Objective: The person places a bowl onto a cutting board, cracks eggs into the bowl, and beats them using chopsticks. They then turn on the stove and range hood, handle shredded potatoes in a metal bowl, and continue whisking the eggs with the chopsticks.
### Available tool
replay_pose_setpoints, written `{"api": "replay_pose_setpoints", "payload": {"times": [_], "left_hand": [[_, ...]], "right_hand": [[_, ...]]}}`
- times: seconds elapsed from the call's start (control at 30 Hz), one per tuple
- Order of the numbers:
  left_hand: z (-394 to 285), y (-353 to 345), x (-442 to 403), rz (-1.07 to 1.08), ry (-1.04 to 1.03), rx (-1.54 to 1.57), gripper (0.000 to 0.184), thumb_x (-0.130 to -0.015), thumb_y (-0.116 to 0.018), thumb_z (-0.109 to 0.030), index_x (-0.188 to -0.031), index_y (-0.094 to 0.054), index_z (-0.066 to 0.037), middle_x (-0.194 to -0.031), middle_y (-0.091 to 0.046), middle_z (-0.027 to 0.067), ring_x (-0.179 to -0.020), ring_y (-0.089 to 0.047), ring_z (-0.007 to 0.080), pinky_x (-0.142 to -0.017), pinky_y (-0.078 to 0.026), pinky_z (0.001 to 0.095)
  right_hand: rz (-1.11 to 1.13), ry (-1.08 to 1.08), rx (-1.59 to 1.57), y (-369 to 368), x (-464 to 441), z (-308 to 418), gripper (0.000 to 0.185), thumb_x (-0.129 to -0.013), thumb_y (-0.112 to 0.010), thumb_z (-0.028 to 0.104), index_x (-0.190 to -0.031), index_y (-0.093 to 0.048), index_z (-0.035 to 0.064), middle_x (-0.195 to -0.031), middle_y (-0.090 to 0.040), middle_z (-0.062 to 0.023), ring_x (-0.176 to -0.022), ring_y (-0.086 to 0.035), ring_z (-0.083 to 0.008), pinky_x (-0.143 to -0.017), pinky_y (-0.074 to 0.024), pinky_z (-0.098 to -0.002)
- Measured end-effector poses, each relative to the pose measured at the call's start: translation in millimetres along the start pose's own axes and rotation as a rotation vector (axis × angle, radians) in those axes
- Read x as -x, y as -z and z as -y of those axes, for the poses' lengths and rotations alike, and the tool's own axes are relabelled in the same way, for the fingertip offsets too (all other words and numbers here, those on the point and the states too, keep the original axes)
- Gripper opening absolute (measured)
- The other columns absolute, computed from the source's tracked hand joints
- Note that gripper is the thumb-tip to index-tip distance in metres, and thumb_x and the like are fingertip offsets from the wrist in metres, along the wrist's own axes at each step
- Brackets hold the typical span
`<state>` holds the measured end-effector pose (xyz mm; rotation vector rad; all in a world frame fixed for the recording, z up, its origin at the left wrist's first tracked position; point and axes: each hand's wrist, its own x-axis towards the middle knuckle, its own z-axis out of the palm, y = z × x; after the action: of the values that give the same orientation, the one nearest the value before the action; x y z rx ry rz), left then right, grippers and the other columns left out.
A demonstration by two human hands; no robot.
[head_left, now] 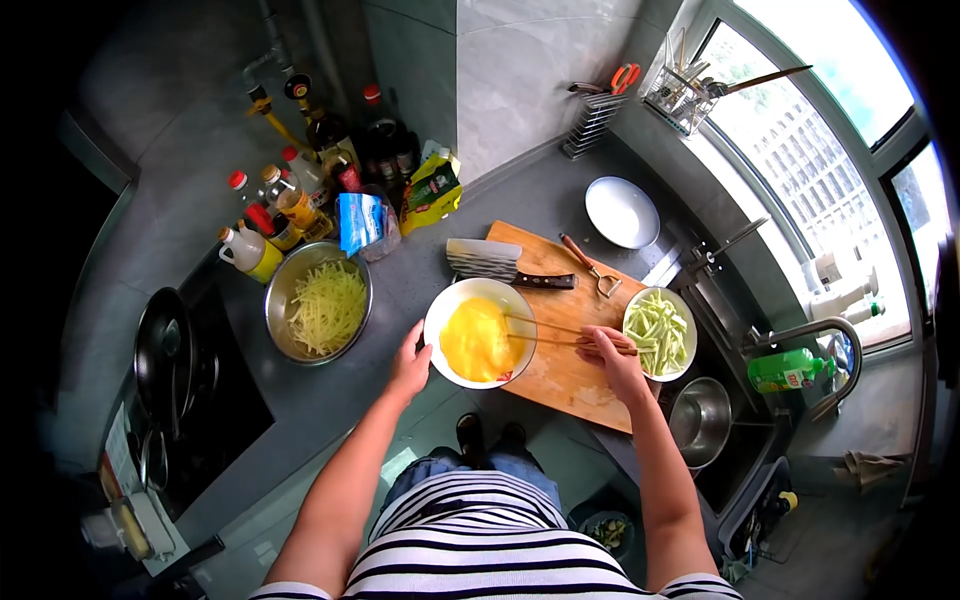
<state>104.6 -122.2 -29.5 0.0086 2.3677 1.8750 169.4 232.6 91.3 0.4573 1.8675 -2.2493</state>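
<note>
My left hand (410, 365) grips the left rim of a white bowl (432, 345) and holds it tilted toward me. Beaten egg (478, 340), bright yellow, fills the bottom of the bowl. In my right hand (612, 360) is a pair of chopsticks (560, 327), with their tips down in the egg. Behind the bowl, a cleaver (490, 262) with a dark handle lies on the wooden cutting board (560, 385). A peeler (592, 265) rests farther right on the board. Just beyond my right hand stands a bowl of cut green vegetable strips (658, 333).
At the left, a metal bowl (368, 300) holds pale shreds, near several bottles (290, 205) and a wok (165, 350). A white plate (622, 212) lies behind the board. To the right are the sink (740, 470), a metal pot (700, 420) and a faucet (845, 335).
</note>
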Motion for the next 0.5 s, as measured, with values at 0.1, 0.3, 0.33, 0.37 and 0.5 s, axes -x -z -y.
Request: {"api": "replay_pose_setpoints", "payload": {"times": [0.1, 0.3, 0.33, 0.37, 0.5], "left_hand": [[-28, 2, 9, 0.051, 0.217, 0.120, 0.047, -0.091, -0.051, -0.005, -0.137, -0.041, -0.004, -0.126, -0.054, 0.0097, -0.104, -0.057, 0.0167, -0.089, -0.047, 0.0293], [-23, 5, 15, 0.069, 0.303, 0.280, 0.049, -0.091, -0.050, -0.003, -0.139, -0.040, -0.006, -0.120, -0.056, 0.0055, -0.099, -0.057, 0.0138, -0.080, -0.051, 0.0285], [-27, 5, 17, 0.062, 0.306, 0.283, 0.048, -0.091, -0.050, -0.003, -0.139, -0.040, -0.007, -0.120, -0.055, 0.0053, -0.099, -0.057, 0.0138, -0.080, -0.051, 0.0288], [-30, 5, 20, 0.056, 0.311, 0.285, 0.048, -0.091, -0.050, -0.003, -0.138, -0.040, -0.008, -0.120, -0.055, 0.0052, -0.099, -0.057, 0.0138, -0.079, -0.052, 0.0291], [-39, 3, 27, 0.031, 0.325, 0.220, 0.047, -0.092, -0.049, -0.003, -0.138, -0.042, -0.012, -0.118, -0.055, 0.0043, -0.099, -0.056, 0.0141, -0.077, -0.052, 0.0307]], "right_hand": [[0.169, -0.140, 0.027, -3, 0, 2, 0.028, -0.097, -0.051, 0.020, -0.112, -0.061, -0.0014, -0.102, -0.065, -0.0103, -0.092, -0.064, -0.0186, -0.084, -0.0532, -0.0307], [0.099, -0.082, -0.011, -13, -4, -4, 0.027, -0.097, -0.051, 0.020, -0.109, -0.062, -0.0011, -0.101, -0.065, -0.0104, -0.093, -0.064, -0.0182, -0.084, -0.0540, -0.0306], [0.173, -0.151, -0.009, -16, -3, -3, 0.027, -0.097, -0.051, 0.020, -0.110, -0.062, -0.0012, -0.101, -0.065, -0.0104, -0.094, -0.064, -0.0182, -0.084, -0.0538, -0.0306], [0.203, -0.138, -0.031, -18, -3, -4, 0.028, -0.097, -0.051, 0.021, -0.110, -0.062, -0.0012, -0.101, -0.065, -0.0104, -0.094, -0.064, -0.0184, -0.085, -0.0536, -0.0311], [0.016, -0.026, -0.059, -15, -14, -15, 0.029, -0.097, -0.051, 0.022, -0.112, -0.061, -0.0001, -0.100, -0.065, -0.0106, -0.092, -0.064, -0.0190, -0.085, -0.0540, -0.0317]]}}
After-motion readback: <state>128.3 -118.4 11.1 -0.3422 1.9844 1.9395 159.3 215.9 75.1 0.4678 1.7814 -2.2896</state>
